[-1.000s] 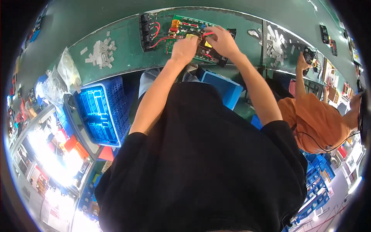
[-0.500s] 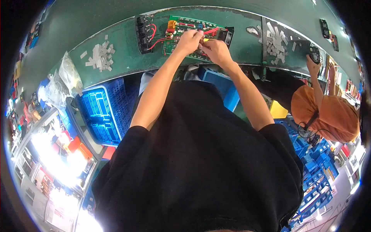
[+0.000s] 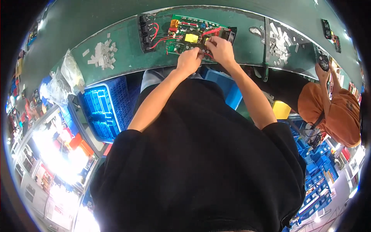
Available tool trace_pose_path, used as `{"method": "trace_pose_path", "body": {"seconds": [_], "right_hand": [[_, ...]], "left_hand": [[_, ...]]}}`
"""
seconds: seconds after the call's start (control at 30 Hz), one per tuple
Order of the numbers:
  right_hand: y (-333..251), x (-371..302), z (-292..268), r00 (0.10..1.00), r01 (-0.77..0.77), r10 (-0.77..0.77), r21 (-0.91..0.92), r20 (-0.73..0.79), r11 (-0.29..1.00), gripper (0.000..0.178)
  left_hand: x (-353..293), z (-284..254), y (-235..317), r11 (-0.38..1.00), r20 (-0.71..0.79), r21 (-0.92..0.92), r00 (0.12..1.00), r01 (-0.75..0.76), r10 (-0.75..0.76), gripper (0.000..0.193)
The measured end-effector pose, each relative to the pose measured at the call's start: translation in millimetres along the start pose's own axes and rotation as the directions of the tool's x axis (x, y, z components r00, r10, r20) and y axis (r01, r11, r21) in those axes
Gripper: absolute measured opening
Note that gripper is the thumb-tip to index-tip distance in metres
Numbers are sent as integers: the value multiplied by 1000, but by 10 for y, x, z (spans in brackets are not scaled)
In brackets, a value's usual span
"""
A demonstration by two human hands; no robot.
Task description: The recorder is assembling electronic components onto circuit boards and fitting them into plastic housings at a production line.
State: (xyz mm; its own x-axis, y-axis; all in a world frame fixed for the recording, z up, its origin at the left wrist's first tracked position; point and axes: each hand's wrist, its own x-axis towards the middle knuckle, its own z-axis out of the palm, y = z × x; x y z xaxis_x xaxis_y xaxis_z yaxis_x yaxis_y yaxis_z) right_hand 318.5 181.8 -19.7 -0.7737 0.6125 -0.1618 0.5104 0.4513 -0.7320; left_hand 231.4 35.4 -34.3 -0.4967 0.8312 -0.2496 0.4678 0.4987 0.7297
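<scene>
A blue crate (image 3: 117, 101) stands at left, below the counter (image 3: 127, 58). The left hand (image 3: 188, 62), fingers bunched, is at the near edge of the green board (image 3: 196, 30); the right hand (image 3: 221, 50), fingers narrow, is over its right part. Whether either holds anything, I cannot tell. The board lies on the counter, red wires (image 3: 161, 39) linking it to a black panel (image 3: 145, 34) on its left.

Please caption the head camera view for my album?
Left hand and right hand at a green circuit board with red wires.
</scene>
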Motion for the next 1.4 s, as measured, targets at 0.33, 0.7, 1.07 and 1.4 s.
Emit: {"method": "trace_pose_path", "body": {"seconds": [0.33, 0.7, 1.07, 1.4], "right_hand": [[-173, -153, -19, 877, -396, 418, 850, 238, 347, 20], [-593, -246, -145, 816, 546, -576, -261, -50, 796, 29], [-626, -210, 155, 948, 210, -250, 201, 197, 957, 14], [-595, 62, 453, 890, 450, -427, -159, 161, 879, 5]], "left_hand": [[57, -105, 122, 953, -235, -302, 970, -18, -56, 17], [-167, -558, 74, 799, -145, -601, 980, 22, -135, 20], [-386, -565, -307, 410, 147, -871, 941, 270, -306, 27], [-601, -330, -668, 996, 17, 70, 999, -52, 51, 46]]}}
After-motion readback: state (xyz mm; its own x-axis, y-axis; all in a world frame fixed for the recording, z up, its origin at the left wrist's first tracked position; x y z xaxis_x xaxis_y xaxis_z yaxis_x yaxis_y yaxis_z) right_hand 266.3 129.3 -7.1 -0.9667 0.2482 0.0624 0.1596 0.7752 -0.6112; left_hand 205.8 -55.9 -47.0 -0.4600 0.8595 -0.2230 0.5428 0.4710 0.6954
